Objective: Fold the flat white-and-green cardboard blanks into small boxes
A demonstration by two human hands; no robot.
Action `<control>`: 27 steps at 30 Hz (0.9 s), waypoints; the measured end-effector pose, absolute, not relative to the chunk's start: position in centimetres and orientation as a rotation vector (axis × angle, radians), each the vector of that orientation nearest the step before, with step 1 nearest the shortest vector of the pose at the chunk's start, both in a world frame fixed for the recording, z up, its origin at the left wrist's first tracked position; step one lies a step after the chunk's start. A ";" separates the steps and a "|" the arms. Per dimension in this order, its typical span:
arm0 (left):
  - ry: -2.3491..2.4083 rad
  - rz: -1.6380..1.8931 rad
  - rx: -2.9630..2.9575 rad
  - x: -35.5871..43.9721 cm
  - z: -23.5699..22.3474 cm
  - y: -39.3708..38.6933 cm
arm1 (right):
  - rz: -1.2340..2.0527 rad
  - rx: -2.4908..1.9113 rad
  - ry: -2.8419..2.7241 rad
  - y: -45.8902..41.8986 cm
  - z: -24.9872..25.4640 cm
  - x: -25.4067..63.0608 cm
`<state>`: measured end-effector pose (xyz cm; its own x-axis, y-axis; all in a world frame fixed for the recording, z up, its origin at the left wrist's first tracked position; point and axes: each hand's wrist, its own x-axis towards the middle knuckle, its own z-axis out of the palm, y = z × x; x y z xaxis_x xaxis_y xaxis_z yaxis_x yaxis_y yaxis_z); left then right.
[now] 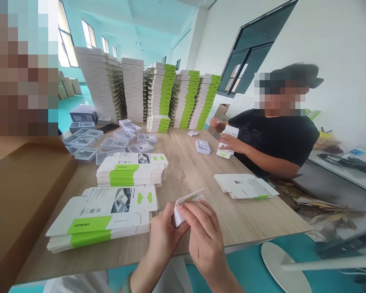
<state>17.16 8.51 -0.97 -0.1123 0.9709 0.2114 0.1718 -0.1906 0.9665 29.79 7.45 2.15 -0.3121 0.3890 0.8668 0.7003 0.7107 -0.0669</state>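
Observation:
My left hand [163, 236] and my right hand [203, 238] are closed together on a small white carton [186, 202] with a green-marked flap, held just over the near edge of the wooden table [201, 171]. My right fingers press on its top side; my left fingers grip it from below. To the left of my hands lie two stacks of flat white-and-green carton blanks [102, 217], the farther stack [131, 171] behind the near one.
A person in a black shirt [277, 138] sits at the right, holding a white box [227, 142], with flat blanks [245, 186] before them. Clear plastic trays [110, 143] and tall stacks of boxes [158, 95] fill the far end. A brown cardboard box [21, 195] stands at left.

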 end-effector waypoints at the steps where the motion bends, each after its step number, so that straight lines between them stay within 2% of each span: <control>1: 1.340 1.372 1.422 17.2 -0.9 8.5 | -0.397 -0.825 -1.945 7.5 2.2 29.8; 7: 1.389 1.334 1.434 17.4 -0.3 8.2 | -0.397 -0.855 -1.954 7.2 2.6 29.3; 13: 1.395 1.338 1.389 17.3 -0.6 8.6 | -0.503 -0.851 -1.909 8.1 0.5 30.2; 17: 1.386 1.348 1.332 17.3 -0.7 8.7 | -0.569 -1.046 -1.760 9.4 -0.5 32.3; 24: 1.319 1.389 1.273 17.3 -1.5 8.6 | -0.213 -1.208 -1.604 8.5 -1.4 32.3; 27: 1.245 1.422 1.256 17.2 -1.3 8.4 | 0.230 -1.348 -1.393 7.8 -1.6 31.8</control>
